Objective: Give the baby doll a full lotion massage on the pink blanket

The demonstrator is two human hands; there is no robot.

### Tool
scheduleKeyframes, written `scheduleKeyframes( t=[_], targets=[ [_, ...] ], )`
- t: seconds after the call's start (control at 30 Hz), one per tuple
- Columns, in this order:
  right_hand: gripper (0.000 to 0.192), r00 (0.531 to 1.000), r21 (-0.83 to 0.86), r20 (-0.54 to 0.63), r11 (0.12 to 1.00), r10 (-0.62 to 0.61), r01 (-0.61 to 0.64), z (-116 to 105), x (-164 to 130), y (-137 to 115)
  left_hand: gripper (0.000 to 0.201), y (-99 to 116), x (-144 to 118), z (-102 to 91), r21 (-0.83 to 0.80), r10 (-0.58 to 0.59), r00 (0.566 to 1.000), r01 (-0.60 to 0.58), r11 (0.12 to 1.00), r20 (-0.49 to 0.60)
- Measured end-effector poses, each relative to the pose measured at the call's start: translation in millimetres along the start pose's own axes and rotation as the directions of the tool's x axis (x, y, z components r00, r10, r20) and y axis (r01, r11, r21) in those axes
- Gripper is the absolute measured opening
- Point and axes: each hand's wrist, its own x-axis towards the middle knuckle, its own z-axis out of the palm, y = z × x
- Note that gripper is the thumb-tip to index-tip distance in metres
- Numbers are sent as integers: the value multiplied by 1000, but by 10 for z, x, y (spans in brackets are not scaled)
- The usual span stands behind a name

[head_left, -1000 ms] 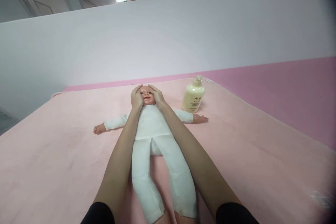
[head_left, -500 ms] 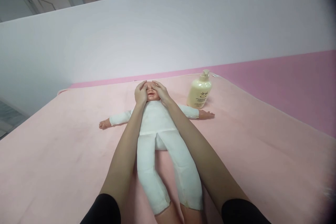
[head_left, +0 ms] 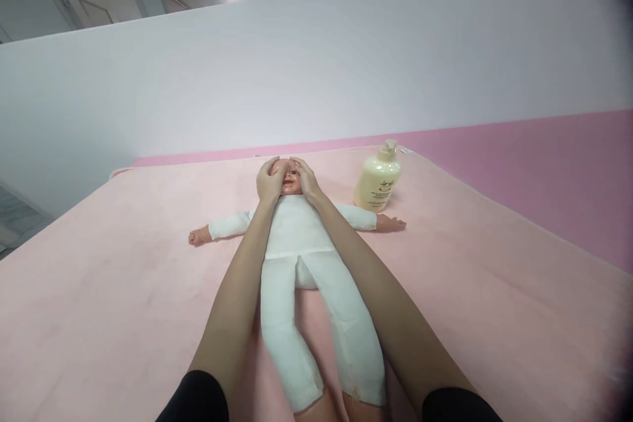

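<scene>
A baby doll (head_left: 299,231) with a white cloth body lies on its back, arms spread sideways and its feet toward me. My left hand (head_left: 270,181) cups the left side of the doll's head, its thumb lying across the face and hiding one eye. Against the right side of the head rests my right hand (head_left: 305,179), fingers curved around it near the top. Between the hands, the doll's mouth and its other eye show. Both my forearms run alongside the doll's body.
A pale yellow pump bottle (head_left: 378,178) stands beyond the doll's right-hand outstretched arm. Under everything lies a pink blanket (head_left: 123,290). A white wall (head_left: 316,72) rises behind, with a pink padded strip (head_left: 534,171) along the back and right.
My right hand has shifted outward off the face, uncovering one of the doll's eyes. My left thumb still lies over the face. The view has tilted up slightly.
</scene>
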Motion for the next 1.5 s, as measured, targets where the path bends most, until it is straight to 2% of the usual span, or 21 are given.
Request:
scheduleKeyframes(
  t=[0.1, 0.23, 0.57, 0.83, 1.0, 1.17, 1.5],
  targets=[
    [40, 1000, -17, 0, 1000, -25, 25, -1, -21, 20, 36, 32, -14, -11, 20, -7, 1000, 7, 1000, 14],
    [44, 1000, -50, 16, 999, 9, -8, -15, -24, 11, 35, 6, 2, -7, 1, -12, 1000, 12, 1000, 23],
    [35, 1000, -47, -13, 999, 11, -11, 1, -6, -49, 31, -127, 90, 26, -54, 12, 999, -10, 999, 43],
    [34, 999, -37, -32, 999, 22, -23, 14, 13, -13, 41, -87, 55, 11, -43, -40, 999, 40, 998, 3],
    [39, 999, -38, 5, 998, 46, -46, -30, -33, -2, 29, -51, 14, 6, -7, 13, 1000, -13, 1000, 12],
    [41, 999, -34, 9, 999, 43, -43, -44, -8, 47, 31, -39, 1, 3, 31, 38, 999, -39, 999, 13],
    [34, 1000, -26, -20, 1000, 17, -18, 6, 40, 25, 33, -99, 58, 17, -32, -17, 1000, 17, 999, 19]
  ],
)
